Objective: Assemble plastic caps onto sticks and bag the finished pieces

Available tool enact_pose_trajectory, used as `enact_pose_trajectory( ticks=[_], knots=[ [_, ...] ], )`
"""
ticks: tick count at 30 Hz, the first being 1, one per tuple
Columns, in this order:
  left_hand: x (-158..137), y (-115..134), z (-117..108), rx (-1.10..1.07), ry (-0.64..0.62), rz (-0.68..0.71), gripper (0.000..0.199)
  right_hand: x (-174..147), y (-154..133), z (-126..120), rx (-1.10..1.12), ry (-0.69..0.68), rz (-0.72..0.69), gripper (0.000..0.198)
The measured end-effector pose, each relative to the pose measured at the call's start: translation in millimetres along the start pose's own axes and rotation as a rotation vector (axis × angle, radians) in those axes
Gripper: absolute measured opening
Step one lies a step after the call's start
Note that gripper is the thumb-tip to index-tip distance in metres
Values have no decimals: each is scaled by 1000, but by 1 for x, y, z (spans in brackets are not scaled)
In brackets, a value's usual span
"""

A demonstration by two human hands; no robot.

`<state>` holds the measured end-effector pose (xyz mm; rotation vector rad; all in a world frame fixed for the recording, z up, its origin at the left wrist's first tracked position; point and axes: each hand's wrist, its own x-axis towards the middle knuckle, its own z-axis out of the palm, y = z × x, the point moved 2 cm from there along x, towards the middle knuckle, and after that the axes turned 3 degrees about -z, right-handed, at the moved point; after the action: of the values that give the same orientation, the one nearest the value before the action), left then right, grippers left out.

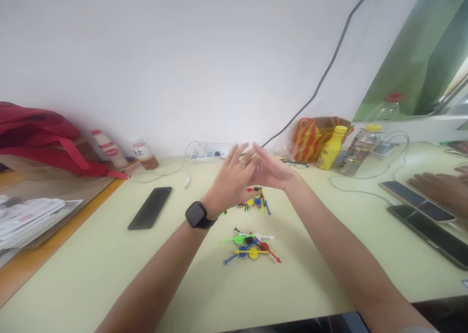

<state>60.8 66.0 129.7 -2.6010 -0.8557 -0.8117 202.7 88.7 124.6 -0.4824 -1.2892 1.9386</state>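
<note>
**Left hand (236, 182) and right hand (272, 169) hovering over the desk (300, 294)**

Desk is running pale green along a white wall (164, 55); red bag (36, 123) is slumping at the left end. Both hands are overlapping in view above the middle, fingers stretching out. State of the grip: no object showing, but palms are hiding the gap, so I cannot tell whether anything is being held. Nearer cluster of arrow spinners (252, 249) is lying loosely overlapped on the desk; farther cluster (258, 202) is sitting partly hidden behind the hands. Spinners are looking like light, stiff, smooth plastic, perhaps slippery; slim shafts are probably risking a snap. Round yellow hub (253, 255) is seemingly offering the surest hold.
</note>
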Motion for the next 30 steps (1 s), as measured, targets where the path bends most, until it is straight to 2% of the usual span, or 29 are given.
enact_pose_trajectory(
  ticks=[3,6,8,10,13,14,15,16,20,21,25,30],
  knots=[
    [-1,-5,5,-30,-22,-28,71,1,0,1,-8,-35,36,58],
    [-4,-14,6,-40,-44,-77,79,1,-3,1,-52,-55,42,64],
    [-7,-24,6,-37,-62,-124,86,2,-6,-1,-129,-17,37,63],
    [-11,-39,4,-49,-95,-179,92,1,-11,-6,-261,90,-15,55],
    [-20,-71,-3,-139,-173,-255,91,-4,-23,-16,-593,357,-208,38],
    [-24,-82,-6,-187,-203,-282,88,-6,-26,-17,-720,411,-244,34],
    [-28,-92,-9,-233,-223,-322,84,-7,-26,-17,-835,410,-244,31],
    [-32,-102,-11,-283,-254,-370,84,-8,-24,-15,-930,343,-209,29],
    [-41,-120,-20,-453,-327,-489,91,-1,8,4,-1136,-252,55,23],
    [-42,-121,-21,-480,-344,-495,92,2,20,9,-1181,-340,122,23],
    [-41,-117,-24,-534,-404,-472,86,20,66,22,-1364,-433,288,24],
    [-39,-111,-25,-670,-385,-435,74,30,95,20,-1199,-598,368,14]
  ],
)
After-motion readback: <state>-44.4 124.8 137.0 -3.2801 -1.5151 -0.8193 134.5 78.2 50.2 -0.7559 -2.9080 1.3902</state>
